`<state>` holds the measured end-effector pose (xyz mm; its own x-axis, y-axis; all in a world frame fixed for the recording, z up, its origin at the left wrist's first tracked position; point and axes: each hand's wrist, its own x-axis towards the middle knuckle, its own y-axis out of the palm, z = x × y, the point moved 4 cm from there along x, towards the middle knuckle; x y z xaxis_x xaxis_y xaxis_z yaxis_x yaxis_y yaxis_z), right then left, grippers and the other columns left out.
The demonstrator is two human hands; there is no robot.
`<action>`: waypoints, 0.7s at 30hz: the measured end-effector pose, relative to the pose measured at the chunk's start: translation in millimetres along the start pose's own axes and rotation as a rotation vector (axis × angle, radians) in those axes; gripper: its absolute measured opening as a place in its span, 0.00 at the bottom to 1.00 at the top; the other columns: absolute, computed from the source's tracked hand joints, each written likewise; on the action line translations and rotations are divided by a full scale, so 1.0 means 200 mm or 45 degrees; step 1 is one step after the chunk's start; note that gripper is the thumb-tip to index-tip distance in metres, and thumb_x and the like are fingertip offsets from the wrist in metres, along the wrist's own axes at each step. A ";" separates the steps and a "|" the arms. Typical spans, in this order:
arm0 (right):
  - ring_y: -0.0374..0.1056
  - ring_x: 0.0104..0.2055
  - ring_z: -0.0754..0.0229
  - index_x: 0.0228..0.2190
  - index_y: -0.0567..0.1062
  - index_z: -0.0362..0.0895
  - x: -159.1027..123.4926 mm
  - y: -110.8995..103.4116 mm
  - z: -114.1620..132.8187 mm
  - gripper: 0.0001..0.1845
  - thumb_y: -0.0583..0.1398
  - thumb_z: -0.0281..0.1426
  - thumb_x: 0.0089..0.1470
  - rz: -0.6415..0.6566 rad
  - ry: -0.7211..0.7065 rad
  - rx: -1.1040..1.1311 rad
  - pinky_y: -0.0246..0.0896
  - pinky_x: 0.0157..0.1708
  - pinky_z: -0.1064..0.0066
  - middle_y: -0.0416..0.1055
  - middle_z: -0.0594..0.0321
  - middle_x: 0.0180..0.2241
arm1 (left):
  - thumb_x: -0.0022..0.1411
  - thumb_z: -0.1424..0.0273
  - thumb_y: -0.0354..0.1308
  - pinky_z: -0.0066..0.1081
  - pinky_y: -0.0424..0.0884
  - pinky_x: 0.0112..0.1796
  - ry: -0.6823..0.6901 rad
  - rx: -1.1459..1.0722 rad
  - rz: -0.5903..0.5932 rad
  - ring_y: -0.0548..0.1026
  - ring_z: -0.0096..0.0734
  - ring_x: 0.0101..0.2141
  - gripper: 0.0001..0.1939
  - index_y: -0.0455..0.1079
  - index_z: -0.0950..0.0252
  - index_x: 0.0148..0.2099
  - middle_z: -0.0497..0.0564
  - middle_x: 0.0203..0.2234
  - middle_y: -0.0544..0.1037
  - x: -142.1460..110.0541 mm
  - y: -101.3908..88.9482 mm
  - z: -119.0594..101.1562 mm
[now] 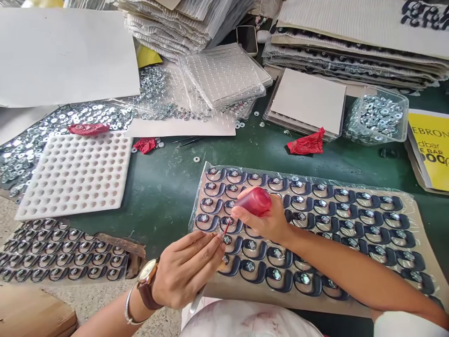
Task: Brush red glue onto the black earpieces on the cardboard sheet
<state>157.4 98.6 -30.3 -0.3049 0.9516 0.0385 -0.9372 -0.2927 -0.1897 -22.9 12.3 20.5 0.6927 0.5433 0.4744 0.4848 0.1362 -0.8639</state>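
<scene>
My right hand (pixel 271 217) is wrapped round a red squeeze bottle (pixel 255 201), tilted over a sheet of dark curved parts (pixel 277 274) with shiny metal centres. Its nozzle is hidden by my fingers. My left hand (pixel 192 267), wearing a watch, is closed on a slim metal tool (pixel 197 301). The tool's silver end shows below the palm, and a thin red tip (pixel 228 226) points up past the fingertips, over a part at the sheet's left side. Whether it is a pair of tweezers I cannot tell. The parts lie in rows on brown backing under clear film.
Loose metal washers (pixel 87 114) are heaped at the left, beside a white dimpled foam tray (pixel 75 175). A clear tub (pixel 377 117) of washers stands right of stacked cards (pixel 308 100). Another sheet of parts (pixel 63 252) lies lower left. Tall stacks (pixel 354 51) line the back.
</scene>
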 end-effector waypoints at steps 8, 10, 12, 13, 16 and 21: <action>0.71 0.24 0.60 0.30 0.73 0.45 -0.01 -0.01 0.00 0.12 0.65 0.41 0.54 -0.038 0.017 0.025 0.70 0.27 0.69 0.75 0.64 0.22 | 0.70 0.75 0.47 0.33 0.72 0.53 -0.022 -0.034 -0.006 0.79 0.34 0.46 0.15 0.75 0.75 0.45 0.58 0.41 0.82 0.00 0.00 0.00; 0.71 0.24 0.60 0.30 0.73 0.45 -0.01 -0.01 -0.01 0.13 0.65 0.41 0.54 -0.033 0.026 0.014 0.70 0.28 0.68 0.75 0.64 0.22 | 0.70 0.75 0.47 0.33 0.73 0.52 -0.017 -0.036 -0.009 0.79 0.33 0.46 0.15 0.75 0.74 0.45 0.58 0.41 0.82 0.01 0.00 0.00; 0.71 0.25 0.60 0.30 0.73 0.45 -0.01 -0.01 -0.01 0.12 0.65 0.41 0.54 -0.022 0.026 -0.004 0.70 0.29 0.68 0.75 0.64 0.23 | 0.70 0.76 0.46 0.33 0.73 0.51 -0.019 -0.034 -0.010 0.79 0.33 0.46 0.15 0.75 0.74 0.45 0.57 0.41 0.82 0.01 0.00 0.00; 0.71 0.25 0.61 0.30 0.74 0.45 0.00 -0.01 -0.01 0.12 0.65 0.41 0.54 -0.019 0.020 -0.018 0.70 0.29 0.68 0.74 0.64 0.22 | 0.70 0.76 0.46 0.33 0.74 0.50 -0.018 -0.034 -0.009 0.80 0.33 0.46 0.15 0.75 0.74 0.45 0.57 0.41 0.82 0.01 0.00 0.01; 0.70 0.24 0.61 0.28 0.74 0.46 0.00 -0.01 0.00 0.12 0.64 0.41 0.55 -0.014 -0.010 -0.068 0.69 0.28 0.69 0.73 0.65 0.21 | 0.70 0.76 0.46 0.33 0.75 0.48 -0.018 -0.062 -0.003 0.80 0.35 0.45 0.15 0.74 0.75 0.45 0.58 0.41 0.82 0.01 0.00 0.01; 0.69 0.23 0.60 0.25 0.75 0.46 0.00 -0.02 0.01 0.14 0.64 0.42 0.56 -0.007 -0.022 -0.069 0.68 0.27 0.67 0.71 0.65 0.20 | 0.68 0.75 0.52 0.34 0.76 0.45 -0.081 -0.160 -0.049 0.81 0.35 0.42 0.11 0.74 0.73 0.46 0.57 0.40 0.82 0.00 0.01 0.04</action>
<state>160.9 98.8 -27.2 -0.3031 0.9513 0.0565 -0.9284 -0.2815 -0.2424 -26.3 19.5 18.6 0.6392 0.5915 0.4915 0.5759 0.0555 -0.8156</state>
